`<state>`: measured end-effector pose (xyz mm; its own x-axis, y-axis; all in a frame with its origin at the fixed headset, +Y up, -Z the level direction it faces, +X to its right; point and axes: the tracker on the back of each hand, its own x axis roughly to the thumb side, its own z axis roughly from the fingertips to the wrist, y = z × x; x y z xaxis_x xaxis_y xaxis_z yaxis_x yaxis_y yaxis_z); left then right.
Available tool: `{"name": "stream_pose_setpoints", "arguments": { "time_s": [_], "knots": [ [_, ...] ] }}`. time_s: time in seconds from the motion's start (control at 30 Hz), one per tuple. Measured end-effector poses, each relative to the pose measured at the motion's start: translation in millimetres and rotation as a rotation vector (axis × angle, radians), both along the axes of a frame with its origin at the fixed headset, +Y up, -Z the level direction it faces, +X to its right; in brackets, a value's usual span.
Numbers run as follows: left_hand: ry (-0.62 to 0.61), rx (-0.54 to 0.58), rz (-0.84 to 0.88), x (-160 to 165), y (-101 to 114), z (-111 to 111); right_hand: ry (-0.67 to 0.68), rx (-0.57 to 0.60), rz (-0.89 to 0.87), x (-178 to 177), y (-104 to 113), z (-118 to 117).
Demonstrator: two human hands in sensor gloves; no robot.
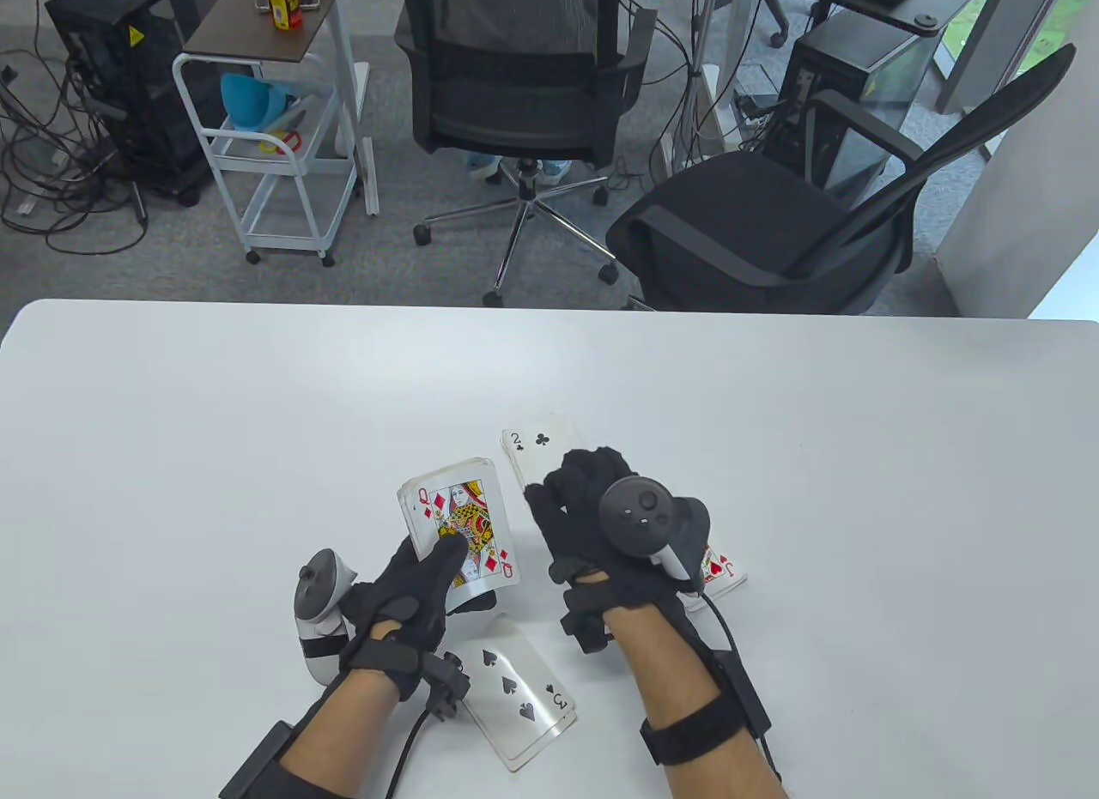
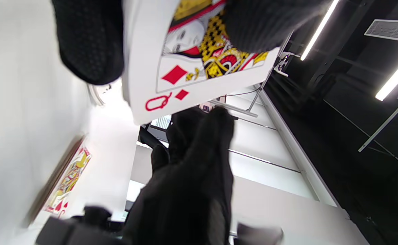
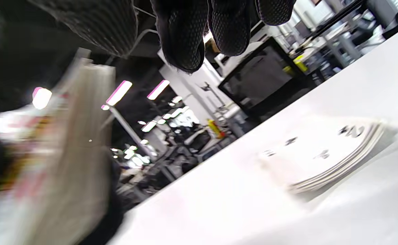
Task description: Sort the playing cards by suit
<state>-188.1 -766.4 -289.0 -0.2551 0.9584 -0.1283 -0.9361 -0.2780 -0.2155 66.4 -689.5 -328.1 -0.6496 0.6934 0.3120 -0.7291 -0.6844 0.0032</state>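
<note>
Hands first: the left hand (image 1: 412, 593) grips the deck (image 1: 459, 524), queen of diamonds showing, thumb curled over its face, near the table's (image 1: 258, 404) front edge. Beside it, the right hand (image 1: 592, 516) hovers with loose fingers holding nothing over the clubs pile (image 1: 537, 443); a spades pile (image 1: 524, 696) lies nearer the front edge, a hearts pile (image 1: 721, 572) to the right.

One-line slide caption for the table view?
Left hand grips deck showing queen of diamonds; right hand hovers over clubs pile.
</note>
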Motion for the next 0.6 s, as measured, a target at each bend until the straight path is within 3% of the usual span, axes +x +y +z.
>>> {"name": "stream_pose_setpoints", "arguments": {
  "time_s": [0.1,0.27,0.37,0.6],
  "knots": [
    [-0.013,-0.008,-0.015,3.6,-2.7,1.5,0.048,0.032,-0.033,-3.9,-9.3,13.9],
    [-0.022,-0.009,-0.018,9.4,0.1,7.1,0.083,0.055,0.079,-19.4,-16.9,36.4],
    [-0.012,-0.004,-0.037,8.9,-0.4,7.6,0.045,0.076,0.202,-23.0,-17.0,39.9],
    [-0.007,-0.008,-0.010,7.7,-3.1,9.2,0.010,0.082,0.168,-25.9,-21.6,41.9]
  ]
}}
